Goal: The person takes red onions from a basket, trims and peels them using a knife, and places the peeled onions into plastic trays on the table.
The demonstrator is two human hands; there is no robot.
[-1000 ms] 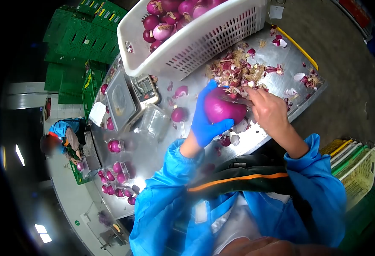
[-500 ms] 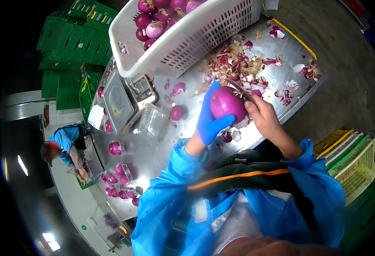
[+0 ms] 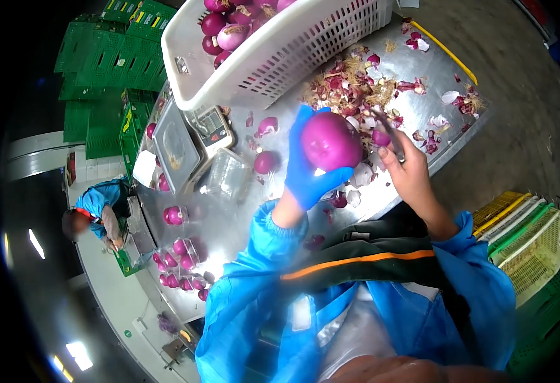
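My left hand [image 3: 307,181], in a blue glove, is closed around a large red onion [image 3: 332,144] with a smooth, shiny purple skin. My bare right hand [image 3: 412,177] grips what looks like a small knife [image 3: 387,129], its thin dark blade pointing up and away. The knife is apart from the onion, to its right. Beyond both hands lies a heap of onion skins and root trimmings [image 3: 347,89] on the metal table [image 3: 238,220]. A single peeled onion [image 3: 265,162] sits left of my gloved hand.
A white slatted crate [image 3: 280,70] of red onions stands at the table's far side. Left are a scale [image 3: 211,127], a clear plastic tray [image 3: 228,175] and packed onions [image 3: 184,252]. A co-worker [image 3: 104,207] stands far left; baskets [image 3: 535,246] are stacked right.
My right hand has drawn back from the onion with the knife, to the right and slightly down. The onion has shifted left in my left hand and turned. The co-worker has bent differently.
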